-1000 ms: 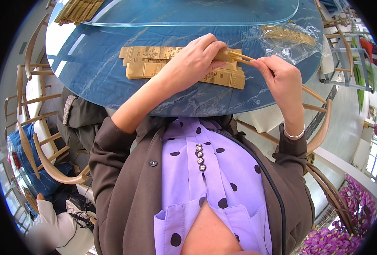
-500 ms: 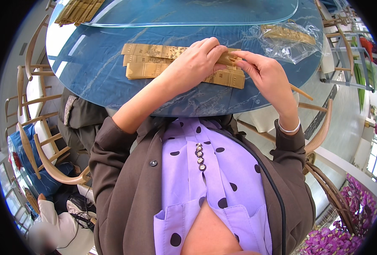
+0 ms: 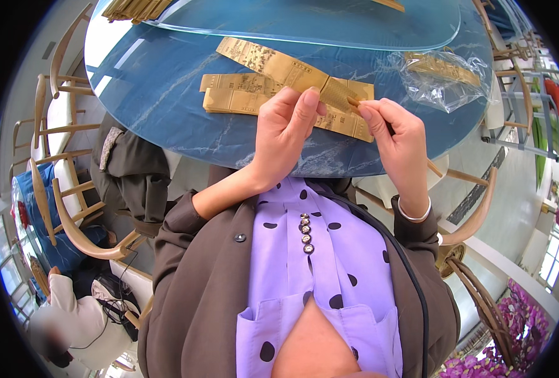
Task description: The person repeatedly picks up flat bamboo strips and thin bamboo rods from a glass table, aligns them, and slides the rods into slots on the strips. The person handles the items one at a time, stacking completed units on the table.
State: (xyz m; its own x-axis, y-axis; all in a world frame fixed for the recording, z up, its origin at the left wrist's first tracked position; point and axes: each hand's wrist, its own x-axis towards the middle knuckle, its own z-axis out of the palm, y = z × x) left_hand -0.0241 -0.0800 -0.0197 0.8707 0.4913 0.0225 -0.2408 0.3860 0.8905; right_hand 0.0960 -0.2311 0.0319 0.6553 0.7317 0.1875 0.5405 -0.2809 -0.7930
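Note:
A long gold paper sleeve (image 3: 270,64) with dark print lies aslant between my hands, its far left end raised above other sleeves. My left hand (image 3: 286,129) is closed, thumb and curled fingers pinching the sleeve's lower edge. At the sleeve's right end, the tips of slim wooden sticks, which look like chopsticks (image 3: 354,101), stick out. My right hand (image 3: 396,126) pinches them between thumb and forefinger. Beneath, a loose stack of flat gold sleeves (image 3: 232,101) rests on the blue table, partly hidden by my left hand.
To the right lies a clear plastic bag (image 3: 446,82) with gold sleeves inside. A glass turntable (image 3: 304,31) covers the table's far part, with a gold bundle (image 3: 135,9) at far left. Wooden chairs (image 3: 72,214) stand around. A person in white (image 3: 97,327) sits at lower left.
My left hand has turned over and drawn nearer to me. The sleeve has swung aslant, its left end lifting off the stack. The view has shifted slightly.

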